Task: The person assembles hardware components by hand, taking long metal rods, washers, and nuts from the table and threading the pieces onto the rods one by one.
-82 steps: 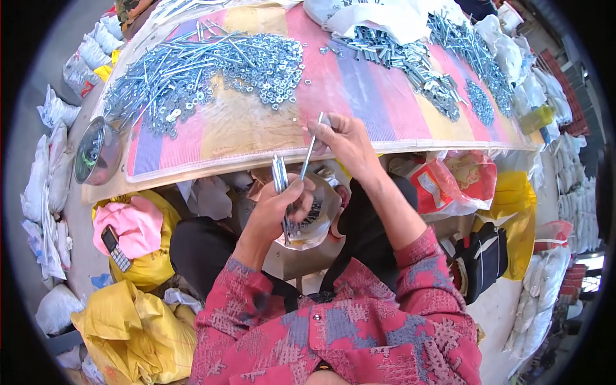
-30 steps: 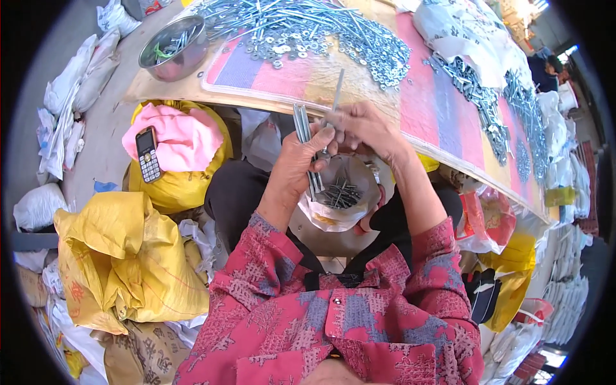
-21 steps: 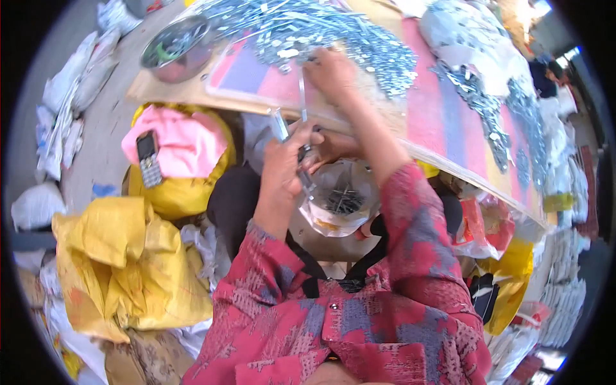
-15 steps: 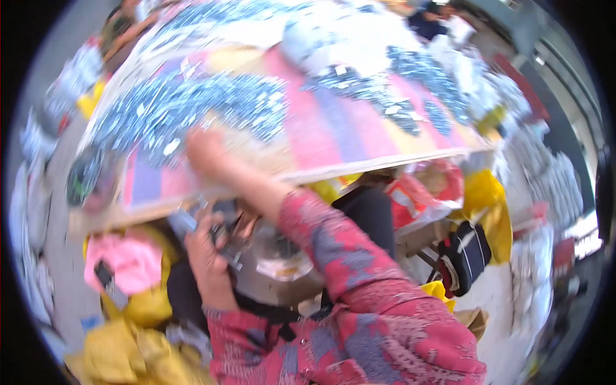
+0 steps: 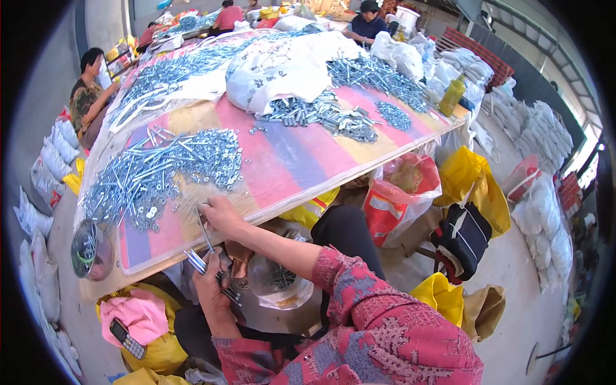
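Observation:
My left hand (image 5: 215,289) is closed round a bundle of long metal bolts (image 5: 196,261), just below the table's near edge. Above it, my right hand (image 5: 221,215) pinches the upper end of a single thin bolt (image 5: 205,233), which slants down toward the bundle. Just beyond my right hand, a heap of long bolts (image 5: 138,173) with small nuts and washers (image 5: 215,154) lies on the striped cloth (image 5: 269,173). Under my right forearm sits a clear plastic-lined container (image 5: 285,300) with dark metal pieces inside.
A round tub (image 5: 102,260) stands at the table's left corner. Farther back are a large white sack (image 5: 276,74) and more hardware piles (image 5: 385,80). A red-white bag (image 5: 394,212) and a dark bag (image 5: 465,240) are at the right. Other people sit round the tables.
My right hand has come back from the heap toward my left hand and now shows a bolt in its fingers. The view has tilted up and is sharper.

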Demonstrator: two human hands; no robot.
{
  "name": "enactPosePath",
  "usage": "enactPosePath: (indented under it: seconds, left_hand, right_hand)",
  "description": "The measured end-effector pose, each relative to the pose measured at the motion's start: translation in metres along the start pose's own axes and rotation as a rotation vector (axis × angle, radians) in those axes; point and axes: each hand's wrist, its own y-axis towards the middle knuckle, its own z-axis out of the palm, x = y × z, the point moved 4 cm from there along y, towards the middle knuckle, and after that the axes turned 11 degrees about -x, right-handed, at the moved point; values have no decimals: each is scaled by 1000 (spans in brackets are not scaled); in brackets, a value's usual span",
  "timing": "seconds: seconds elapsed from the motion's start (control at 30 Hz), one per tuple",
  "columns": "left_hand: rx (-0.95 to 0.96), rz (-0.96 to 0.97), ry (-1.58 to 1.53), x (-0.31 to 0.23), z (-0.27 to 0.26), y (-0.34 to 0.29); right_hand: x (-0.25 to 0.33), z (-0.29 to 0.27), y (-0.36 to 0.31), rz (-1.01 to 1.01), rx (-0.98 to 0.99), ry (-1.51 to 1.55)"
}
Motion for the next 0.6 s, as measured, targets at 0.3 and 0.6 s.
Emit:
enactPosePath:
  seconds: [0.3,0.6]
  left_hand:
    - [113,-69,14,-1,19,-8]
    - [45,-137,-260,-11,-10,10]
  right_hand:
    - [7,-30,-3,-345,-123,-263]
    - [22,10,-49,-836,178,-346]
